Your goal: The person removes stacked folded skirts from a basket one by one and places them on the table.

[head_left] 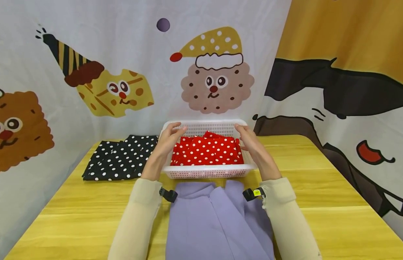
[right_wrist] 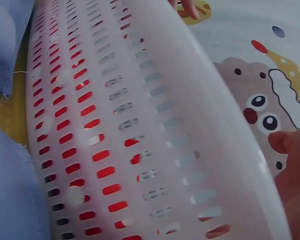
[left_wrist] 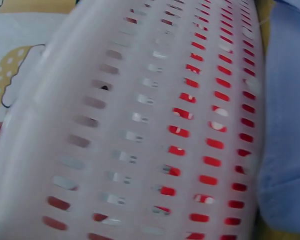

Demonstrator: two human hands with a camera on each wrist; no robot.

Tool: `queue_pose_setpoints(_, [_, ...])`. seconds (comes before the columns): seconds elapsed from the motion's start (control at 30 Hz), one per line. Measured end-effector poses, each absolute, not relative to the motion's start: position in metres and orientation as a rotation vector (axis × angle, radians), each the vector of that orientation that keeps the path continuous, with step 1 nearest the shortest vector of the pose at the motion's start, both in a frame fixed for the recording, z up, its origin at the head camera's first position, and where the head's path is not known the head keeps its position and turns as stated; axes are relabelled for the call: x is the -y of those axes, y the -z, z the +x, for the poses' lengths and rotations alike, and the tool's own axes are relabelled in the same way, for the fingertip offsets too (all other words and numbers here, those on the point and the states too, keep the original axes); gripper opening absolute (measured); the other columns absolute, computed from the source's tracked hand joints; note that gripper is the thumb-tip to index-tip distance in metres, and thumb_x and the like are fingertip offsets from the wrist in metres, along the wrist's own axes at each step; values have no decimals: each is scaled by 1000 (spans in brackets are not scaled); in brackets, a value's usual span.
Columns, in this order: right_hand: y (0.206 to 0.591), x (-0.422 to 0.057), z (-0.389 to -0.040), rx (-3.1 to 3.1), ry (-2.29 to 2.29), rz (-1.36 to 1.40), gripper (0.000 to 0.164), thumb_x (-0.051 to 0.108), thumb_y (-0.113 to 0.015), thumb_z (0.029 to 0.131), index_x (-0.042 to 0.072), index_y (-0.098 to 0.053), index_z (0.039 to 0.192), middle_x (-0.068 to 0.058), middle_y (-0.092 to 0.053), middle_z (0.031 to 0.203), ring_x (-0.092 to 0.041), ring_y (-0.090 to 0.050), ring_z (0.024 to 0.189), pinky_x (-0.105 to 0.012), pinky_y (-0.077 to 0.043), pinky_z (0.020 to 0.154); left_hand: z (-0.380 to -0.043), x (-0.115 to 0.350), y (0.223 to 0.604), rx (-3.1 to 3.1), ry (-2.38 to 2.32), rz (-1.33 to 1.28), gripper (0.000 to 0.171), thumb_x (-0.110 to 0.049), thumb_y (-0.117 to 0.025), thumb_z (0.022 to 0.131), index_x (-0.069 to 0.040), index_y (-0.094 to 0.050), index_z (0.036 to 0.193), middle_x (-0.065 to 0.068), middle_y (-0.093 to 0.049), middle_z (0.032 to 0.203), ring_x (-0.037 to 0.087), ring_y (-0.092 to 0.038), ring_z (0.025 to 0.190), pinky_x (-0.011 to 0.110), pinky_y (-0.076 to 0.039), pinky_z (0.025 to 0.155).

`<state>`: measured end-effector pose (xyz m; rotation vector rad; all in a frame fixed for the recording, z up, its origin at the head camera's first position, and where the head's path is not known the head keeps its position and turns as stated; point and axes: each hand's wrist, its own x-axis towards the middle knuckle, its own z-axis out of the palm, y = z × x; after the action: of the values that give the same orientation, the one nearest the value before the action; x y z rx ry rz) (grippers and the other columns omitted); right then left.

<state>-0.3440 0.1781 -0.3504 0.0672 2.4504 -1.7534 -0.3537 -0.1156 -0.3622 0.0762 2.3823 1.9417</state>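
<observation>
My left hand (head_left: 169,140) is over the left side of a white perforated plastic basket (head_left: 208,168), thumb and fingers spread apart with nothing between them. Over the opposite side is my right hand (head_left: 251,140), fingers likewise parted and holding nothing. Between the hands, inside the basket, lies a folded red cloth (head_left: 206,150) with white dots. Both wrist views look at the front wall of the basket (left_wrist: 35,115), and red fabric shows through its slots. A lavender garment (head_left: 201,220) lies spread between my forearms, in front of the basket.
A folded black cloth (head_left: 120,159) with white dots lies on the wooden table (head_left: 321,187), left of the basket. Behind the table hangs a white curtain (head_left: 129,36) with cartoon prints. Each sleeve has a small black wrist camera.
</observation>
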Motion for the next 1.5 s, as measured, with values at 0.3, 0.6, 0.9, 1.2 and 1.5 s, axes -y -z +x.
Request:
queue_pose_setpoints(0.3, [366,-170,-351,-2493,1461,125,70,37,-47,106,1,-20,159,-23,-36,157,-41,-42,141,-62,-41,114,-358,115,367,-2247,-1728,-117,86,-61,-52,100,-27,-10,167,9,-19,172,39,-25,154,75,-27,118])
queue_pose_setpoints(0.6, [373,-170,-347,-2501,1326,130,52,29,-51,103,-2,-39,143,-24,-48,146,-37,-52,125,-54,-49,107,-359,113,370,-2180,-1602,-194,79,-68,-40,101,-19,-28,162,17,-34,164,47,-38,147,73,-36,114])
queue_pose_setpoints(0.9, [374,-169,-347,-2469,1311,120,52,33,-54,103,0,-41,142,-21,-48,145,-37,-51,128,-52,-48,108,-357,113,371,-2186,-1494,-193,85,-72,-48,96,-17,-32,160,21,-42,157,43,-45,141,65,-41,115])
queue_pose_setpoints(1.2, [371,-169,-349,-2382,1331,148,63,35,-55,104,0,-34,151,-22,-45,151,-37,-52,133,-53,-48,113,-358,111,372,-2207,-1458,-147,78,-67,-53,96,-19,-36,156,15,-45,154,42,-47,136,62,-45,110])
queue_pose_setpoints(1.5, [369,-169,-351,-2343,1363,172,63,34,-55,104,4,-31,154,-20,-41,153,-36,-48,133,-53,-47,112,-358,111,374,-2156,-1561,-153,94,-58,-59,97,-15,-12,166,12,-30,167,36,-36,150,58,-32,124])
